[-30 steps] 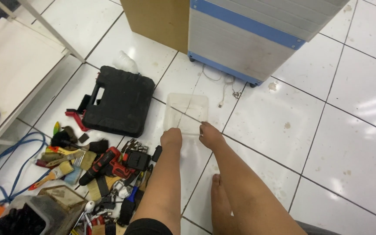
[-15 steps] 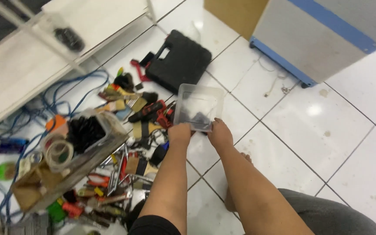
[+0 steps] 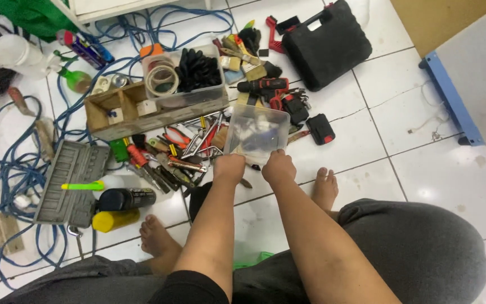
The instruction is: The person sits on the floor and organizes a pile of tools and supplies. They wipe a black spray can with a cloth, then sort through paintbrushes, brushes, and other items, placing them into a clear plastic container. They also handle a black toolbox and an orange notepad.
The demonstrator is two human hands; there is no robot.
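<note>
Both the left hand (image 3: 229, 169) and right hand (image 3: 277, 166) pinch the near rim of a clear rectangular plastic container (image 3: 256, 134), fingers curled, holding it level, seemingly for balance, above scattered hand tools (image 3: 178, 155) on the white tiled floor (image 3: 451, 180)

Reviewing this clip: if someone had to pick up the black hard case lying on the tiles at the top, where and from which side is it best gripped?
Probably by its carry handle. The black hard case lies flat and closed on the tiles, too broad for one hand to span. Its handle seems to sit on the upper-left edge, beside the red clamp, so come from that side. The handle is partly hidden; the case's right edge faces bare tile.
</note>
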